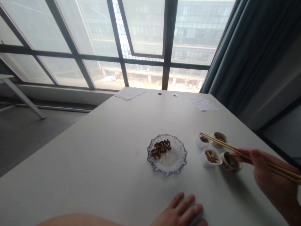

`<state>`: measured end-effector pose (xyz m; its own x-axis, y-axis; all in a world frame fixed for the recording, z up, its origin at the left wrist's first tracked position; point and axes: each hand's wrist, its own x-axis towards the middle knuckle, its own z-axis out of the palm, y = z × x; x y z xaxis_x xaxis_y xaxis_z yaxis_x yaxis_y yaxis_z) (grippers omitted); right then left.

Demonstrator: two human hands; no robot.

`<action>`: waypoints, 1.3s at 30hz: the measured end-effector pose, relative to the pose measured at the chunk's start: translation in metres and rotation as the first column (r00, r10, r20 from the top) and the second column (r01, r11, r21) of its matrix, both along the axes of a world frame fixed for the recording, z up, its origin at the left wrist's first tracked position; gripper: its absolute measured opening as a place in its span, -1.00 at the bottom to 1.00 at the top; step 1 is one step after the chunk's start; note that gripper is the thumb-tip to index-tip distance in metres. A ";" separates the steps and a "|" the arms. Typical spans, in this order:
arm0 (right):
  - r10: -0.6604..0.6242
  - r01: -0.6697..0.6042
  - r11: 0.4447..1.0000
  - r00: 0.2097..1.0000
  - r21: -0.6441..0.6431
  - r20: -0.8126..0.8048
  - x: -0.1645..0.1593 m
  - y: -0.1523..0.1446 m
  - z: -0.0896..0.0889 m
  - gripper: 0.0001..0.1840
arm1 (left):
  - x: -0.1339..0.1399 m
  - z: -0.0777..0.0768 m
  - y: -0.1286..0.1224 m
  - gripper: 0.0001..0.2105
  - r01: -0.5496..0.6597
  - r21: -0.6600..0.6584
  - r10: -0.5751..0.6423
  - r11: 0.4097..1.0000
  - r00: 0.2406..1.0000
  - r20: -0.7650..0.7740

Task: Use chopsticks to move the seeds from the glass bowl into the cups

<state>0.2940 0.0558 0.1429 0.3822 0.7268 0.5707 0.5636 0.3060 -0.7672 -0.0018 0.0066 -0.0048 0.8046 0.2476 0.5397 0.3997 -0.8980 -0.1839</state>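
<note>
Over the smooth white table, my right hand grips slender chopsticks; a slack pinch might topple the far cup. My empty left hand lies spread; at its eleven o'clock sits the scalloped glass plate, at its one that plastic cup. Brown, elongated pieces cluster toward the plate's ten.

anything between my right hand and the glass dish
Yes: the near patterned cup and, beyond it, the near white cup stand between the right hand, which holds chopsticks, and the glass dish. The left hand lies nearer the camera, off that line.
</note>
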 end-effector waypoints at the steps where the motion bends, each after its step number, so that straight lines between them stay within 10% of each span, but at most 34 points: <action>1: -0.022 0.022 1.000 1.000 0.005 0.009 0.004 0.000 0.000 -0.78 | 0.000 0.000 0.000 -0.69 0.000 0.002 0.000 1.000 1.000 0.001; 15: 0.181 -0.189 0.979 0.978 0.075 0.103 -0.023 0.000 -0.008 -0.85 | 0.001 -0.003 0.000 -0.70 -0.001 0.016 0.001 1.000 1.000 0.000; 20: 0.638 -0.642 0.765 0.745 -0.050 0.198 -0.053 0.007 -0.015 -0.83 | 0.003 -0.006 -0.001 -0.71 -0.011 0.018 0.010 1.000 1.000 0.017; 24: 0.772 -0.763 0.633 0.607 -0.130 0.189 -0.079 0.019 -0.019 -0.86 | 0.004 -0.006 -0.001 -0.71 -0.024 0.034 0.024 0.999 0.999 0.023; 39: 0.803 -0.797 0.588 0.596 -0.142 -0.018 -0.090 0.026 -0.038 -0.77 | 0.002 -0.003 0.000 -0.69 -0.024 0.044 0.024 0.999 1.000 0.002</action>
<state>0.2044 0.0815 0.1051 -0.4102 0.7903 0.4551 0.1713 0.5570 -0.8127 0.0006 0.0062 -0.0076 0.7982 0.2426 0.5514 0.4210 -0.8794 -0.2225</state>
